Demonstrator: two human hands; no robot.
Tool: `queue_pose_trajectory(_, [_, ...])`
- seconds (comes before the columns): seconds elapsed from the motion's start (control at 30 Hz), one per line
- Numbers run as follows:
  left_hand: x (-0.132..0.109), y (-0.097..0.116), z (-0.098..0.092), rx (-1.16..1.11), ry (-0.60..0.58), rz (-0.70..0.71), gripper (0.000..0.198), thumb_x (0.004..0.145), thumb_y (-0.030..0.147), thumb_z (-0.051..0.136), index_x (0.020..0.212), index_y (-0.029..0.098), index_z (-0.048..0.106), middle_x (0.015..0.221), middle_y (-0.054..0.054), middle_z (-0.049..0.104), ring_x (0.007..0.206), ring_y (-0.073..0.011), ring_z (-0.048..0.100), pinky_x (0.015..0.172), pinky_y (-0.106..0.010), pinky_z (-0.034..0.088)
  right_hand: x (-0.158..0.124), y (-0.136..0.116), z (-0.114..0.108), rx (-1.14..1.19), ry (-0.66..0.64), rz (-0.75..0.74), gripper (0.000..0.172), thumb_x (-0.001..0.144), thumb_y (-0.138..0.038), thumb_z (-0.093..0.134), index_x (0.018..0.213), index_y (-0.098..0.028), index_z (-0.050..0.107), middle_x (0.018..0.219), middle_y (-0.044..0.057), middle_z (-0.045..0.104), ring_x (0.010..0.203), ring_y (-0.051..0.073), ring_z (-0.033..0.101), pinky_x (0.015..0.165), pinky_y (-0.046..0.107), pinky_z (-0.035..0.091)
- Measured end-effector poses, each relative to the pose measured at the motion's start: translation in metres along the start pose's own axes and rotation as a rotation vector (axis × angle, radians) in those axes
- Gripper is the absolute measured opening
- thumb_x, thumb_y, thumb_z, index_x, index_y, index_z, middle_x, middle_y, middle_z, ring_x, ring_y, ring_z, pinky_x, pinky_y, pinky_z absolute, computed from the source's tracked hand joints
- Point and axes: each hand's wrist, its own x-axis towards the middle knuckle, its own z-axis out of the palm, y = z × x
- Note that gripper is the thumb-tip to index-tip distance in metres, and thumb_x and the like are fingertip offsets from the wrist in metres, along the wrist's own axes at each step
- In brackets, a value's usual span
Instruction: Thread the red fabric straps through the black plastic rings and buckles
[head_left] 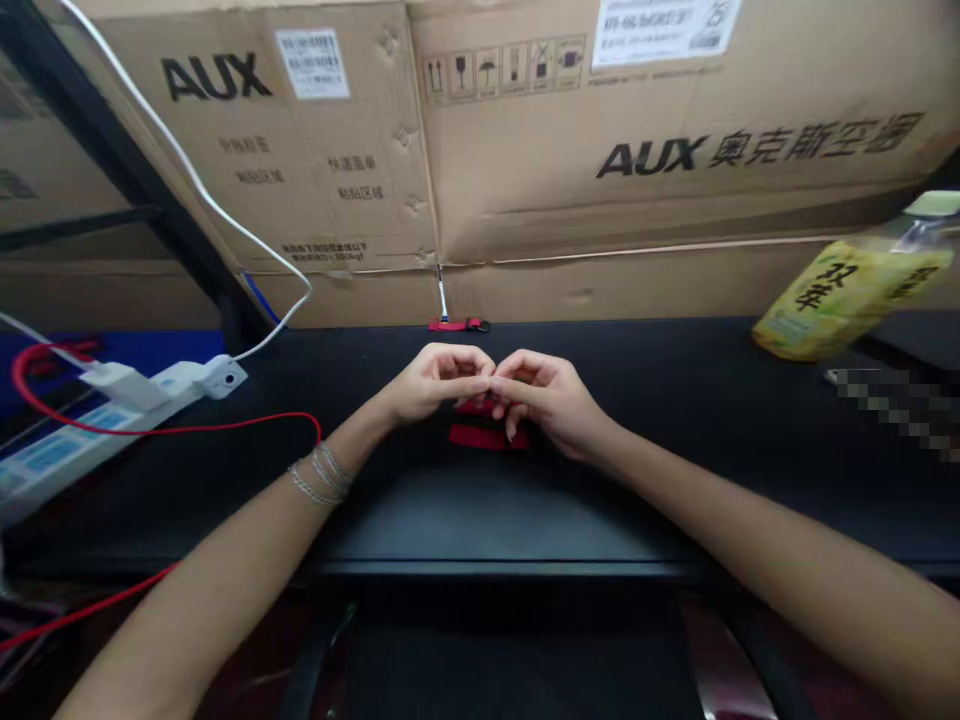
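My left hand (439,385) and my right hand (553,400) meet over the middle of the black table (480,510). Thumb and fingertips of both are pinched together and touch each other. What they hold, if anything, is hidden by the fingers. A bit of red material (474,407) shows just below the fingertips; I cannot tell whether it is held or lies on the table. Nearer to me, a flat red strap (484,438) lies on the table, its right end by my right fingers. Beyond the hands, a red strap with a black ring (459,325) lies against the cardboard.
Large cardboard boxes (517,190) wall off the back. On the left are a white power strip (97,430), a red cable (225,427) and a white cable (202,190). To the right, a yellow-labelled bottle (847,290) leans near a partly blurred-out object (892,400).
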Motion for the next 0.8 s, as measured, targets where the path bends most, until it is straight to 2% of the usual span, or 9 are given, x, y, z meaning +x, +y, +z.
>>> queue_pose_trajectory(0.4, [-0.0003, -0.0023, -0.0031, -0.048, -0.016, -0.012, 0.03, 0.071, 0.035, 0.076, 0.075, 0.01, 0.061, 0.062, -0.002, 0.06, 0.054, -0.0086, 0.051, 0.05, -0.019, 0.038, 0.0005, -0.0019, -0.0019, 0.016, -0.041, -0.023, 0.03, 0.067, -0.036, 0.079, 0.077, -0.013, 0.061, 0.066, 0.001, 0.065, 0.056, 0.012, 0.061, 0.039, 0.019, 0.051])
queue_pose_trajectory(0.8, [-0.0015, -0.0018, -0.0015, -0.052, 0.002, -0.012, 0.031, 0.071, 0.036, 0.076, 0.076, 0.009, 0.062, 0.063, -0.003, 0.061, 0.054, -0.0087, 0.052, 0.05, -0.019, 0.038, 0.0002, -0.0024, -0.0025, 0.016, -0.044, -0.019, 0.036, 0.065, -0.04, 0.08, 0.078, -0.013, 0.06, 0.068, 0.002, 0.066, 0.057, 0.012, 0.062, 0.04, 0.019, 0.051])
